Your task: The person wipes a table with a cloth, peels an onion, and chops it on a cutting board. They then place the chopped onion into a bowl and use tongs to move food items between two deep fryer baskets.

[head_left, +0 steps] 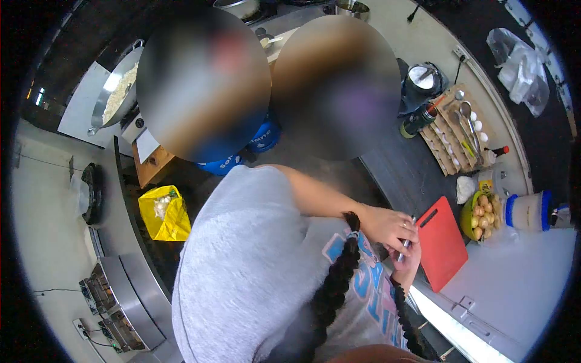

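My left hand (387, 228), with a ring on one finger, has its fingers curled around a slim silvery object (405, 245). Just below it in the view, my right hand (408, 260) closes on the same object from the other side. What the object is cannot be made out. Both hands are close in front of the grey printed shirt, beside a red cutting board (445, 245) on the dark counter (393, 166).
Beyond the board are a bowl of round, light brown items (484, 216), a blue-lidded container (528, 212), egg trays (451, 136) with spoons and a dark jar (417, 121). A yellow bag (164, 213) and a large pan (118, 91) are at left. Two areas are blurred.
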`<state>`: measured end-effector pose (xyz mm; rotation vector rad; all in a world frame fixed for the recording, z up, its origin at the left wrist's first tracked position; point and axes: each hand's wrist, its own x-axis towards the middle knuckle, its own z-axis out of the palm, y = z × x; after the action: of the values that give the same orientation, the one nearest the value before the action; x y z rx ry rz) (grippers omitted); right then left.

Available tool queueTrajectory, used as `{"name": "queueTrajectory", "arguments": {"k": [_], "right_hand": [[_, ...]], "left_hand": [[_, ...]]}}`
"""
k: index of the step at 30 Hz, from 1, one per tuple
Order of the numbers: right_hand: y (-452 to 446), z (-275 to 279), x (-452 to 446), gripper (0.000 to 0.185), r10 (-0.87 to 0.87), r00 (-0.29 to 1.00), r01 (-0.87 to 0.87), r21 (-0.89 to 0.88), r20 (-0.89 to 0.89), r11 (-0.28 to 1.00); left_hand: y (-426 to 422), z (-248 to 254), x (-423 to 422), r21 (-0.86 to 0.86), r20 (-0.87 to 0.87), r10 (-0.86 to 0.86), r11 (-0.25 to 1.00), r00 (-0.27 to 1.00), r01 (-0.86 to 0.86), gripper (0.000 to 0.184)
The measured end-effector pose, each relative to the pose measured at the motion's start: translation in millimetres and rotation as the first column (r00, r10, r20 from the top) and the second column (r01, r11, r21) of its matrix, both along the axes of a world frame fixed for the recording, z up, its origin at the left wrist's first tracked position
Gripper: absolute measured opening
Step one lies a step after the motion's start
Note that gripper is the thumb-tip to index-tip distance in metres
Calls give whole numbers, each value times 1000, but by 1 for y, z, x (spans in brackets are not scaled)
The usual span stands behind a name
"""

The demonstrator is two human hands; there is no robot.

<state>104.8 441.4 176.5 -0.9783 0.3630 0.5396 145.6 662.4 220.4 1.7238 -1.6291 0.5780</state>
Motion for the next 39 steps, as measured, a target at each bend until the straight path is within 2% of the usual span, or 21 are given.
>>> {"name": "queueTrajectory", "arguments": {"k": [2,4,6,7,8,9,10,11,15,17,21,22,24,25,26,28,29,31,33,36,39], "right_hand": [[-31,-11,5,36,114,987,-105,-82,111,991],[-41,5,7,27,-30,996,43,-164,83,985],[-68,7,2,25,-130,965,227,-485,226,844],[-96,-13,2,27,-116,956,274,-679,270,681],[-127,-39,2,29,-92,946,315,-824,310,472],[-159,-68,-3,29,-92,946,317,-820,312,476],[-191,-96,-11,32,90,913,386,-914,399,127],[-212,-114,-21,35,289,869,471,-853,403,-226],[-238,-139,-65,44,104,952,298,-947,287,-121],[-225,-127,-88,46,7,950,307,-930,313,-202],[-221,-128,-82,48,-91,941,317,-944,325,-88],[-236,-151,-68,48,-75,926,350,-917,369,-190],[-246,-129,-38,52,-72,971,221,-973,226,-64],[-268,-156,-24,54,-59,956,282,-957,286,-66],[-262,-115,1,52,-124,965,226,-973,231,-55],[-289,-103,32,44,-104,954,287,-957,282,42],[-312,-151,32,42,-102,888,434,-890,449,-139],[-335,-152,49,34,-158,914,377,-926,374,-9],[-343,-146,55,36,-196,890,407,-911,411,-63],[-349,-129,99,43,-174,884,416,-900,433,-127],[-357,-121,147,55,-124,925,343,-929,360,-142]], "left_hand": [[10,11,-2,-39,30,56,998,998,-55,44],[36,10,2,148,-183,171,978,968,-145,36],[87,9,9,545,-598,193,810,778,217,25],[114,19,-1,545,-769,272,752,578,371,20],[137,27,-14,447,-868,173,682,466,579,20],[145,57,-25,352,-934,243,514,261,782,18],[151,57,-42,191,-974,210,562,84,805,18],[152,61,-60,38,-957,242,650,-159,759,20],[145,45,-104,17,-999,37,827,-23,562,20],[136,43,-126,-111,-897,118,873,-426,474,17],[116,64,-100,-72,-894,233,768,-383,636,18],[111,50,-91,-117,-863,255,740,-437,663,18],[88,62,-75,-59,-905,232,761,-356,645,16],[81,61,-62,-6,-867,337,731,-368,682,15],[67,77,-47,-14,-894,260,798,-364,603,14],[43,78,-20,142,-858,402,783,-318,606,24],[31,76,-9,157,-867,384,817,-319,555,30],[12,79,3,176,-891,335,876,-305,449,41],[-20,109,36,189,-871,352,884,-344,428,41],[-51,120,101,434,-657,712,625,-246,648,56],[-88,109,163,453,-712,687,609,-147,651,46]]}}
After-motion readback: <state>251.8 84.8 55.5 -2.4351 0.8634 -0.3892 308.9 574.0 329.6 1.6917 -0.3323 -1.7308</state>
